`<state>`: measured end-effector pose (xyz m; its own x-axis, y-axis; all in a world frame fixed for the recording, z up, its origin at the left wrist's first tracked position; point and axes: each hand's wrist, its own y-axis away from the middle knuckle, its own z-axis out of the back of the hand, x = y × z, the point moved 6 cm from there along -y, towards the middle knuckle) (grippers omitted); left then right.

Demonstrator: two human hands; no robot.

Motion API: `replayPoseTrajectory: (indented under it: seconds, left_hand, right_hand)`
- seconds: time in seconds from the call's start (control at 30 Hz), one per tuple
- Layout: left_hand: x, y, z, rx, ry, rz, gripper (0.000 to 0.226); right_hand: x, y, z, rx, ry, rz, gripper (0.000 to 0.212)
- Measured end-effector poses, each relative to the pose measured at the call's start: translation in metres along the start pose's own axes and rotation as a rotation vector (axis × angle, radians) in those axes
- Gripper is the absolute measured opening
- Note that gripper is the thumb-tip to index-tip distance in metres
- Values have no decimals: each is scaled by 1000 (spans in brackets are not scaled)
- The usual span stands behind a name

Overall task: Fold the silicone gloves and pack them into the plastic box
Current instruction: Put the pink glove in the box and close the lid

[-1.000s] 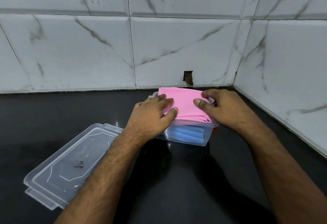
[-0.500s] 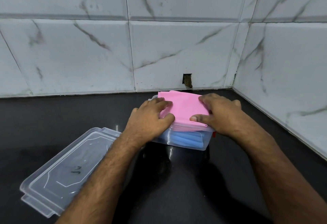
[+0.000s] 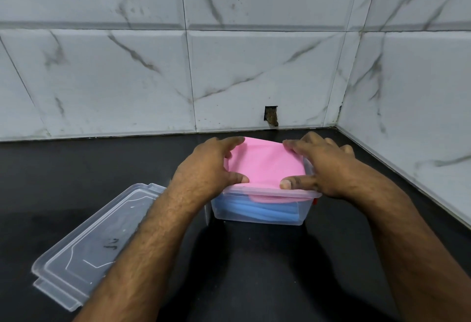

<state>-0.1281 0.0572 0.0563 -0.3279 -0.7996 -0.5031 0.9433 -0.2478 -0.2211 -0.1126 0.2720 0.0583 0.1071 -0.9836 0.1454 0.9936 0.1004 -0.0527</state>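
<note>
Black glossy counter (image 3: 76, 169) under grey-veined marble tiles (image 3: 254, 72) carries a clear lid (image 3: 84, 250) at left, then the plastic box (image 3: 262, 209) of blue gloves (image 3: 257, 211), where left hand (image 3: 204, 169) and right hand (image 3: 323, 171) press the folded pink glove (image 3: 265, 162) down with spread fingers.

Both forearms reach toward twelve o'clock. The left hand (image 3: 206, 169) and right hand (image 3: 323, 169) press flat (thumbs pointing inward).

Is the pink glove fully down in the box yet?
Not yet. The folded pink glove sits at the rim of the box, over the blue glove, with both hands on it.
</note>
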Motion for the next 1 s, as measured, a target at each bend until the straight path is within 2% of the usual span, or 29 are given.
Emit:
replayPoseTrajectory:
  seconds: [0.3,0.47,0.57,0.67,0.77,1.0]
  left_hand:
    - [-7,-1,0,24,-340,-120,73]
    - [-18,0,7,-104,-495,-322,83]
    - [-21,-1,-1,-14,-421,-369,83]
    - [-15,-2,-8,116,-248,-320,81]
    - [-10,-2,-10,180,-90,-260,83]
    - [-9,-3,-11,98,-126,-301,82]
  right_hand:
    - [1,0,2,-23,75,4,95]
    - [4,1,4,-50,53,16,88]
    - [8,0,5,-82,50,-8,85]
    - [9,1,2,-58,43,-35,83]
    - [11,1,2,-52,25,-43,82]
    - [11,-4,2,-134,-77,-22,80]
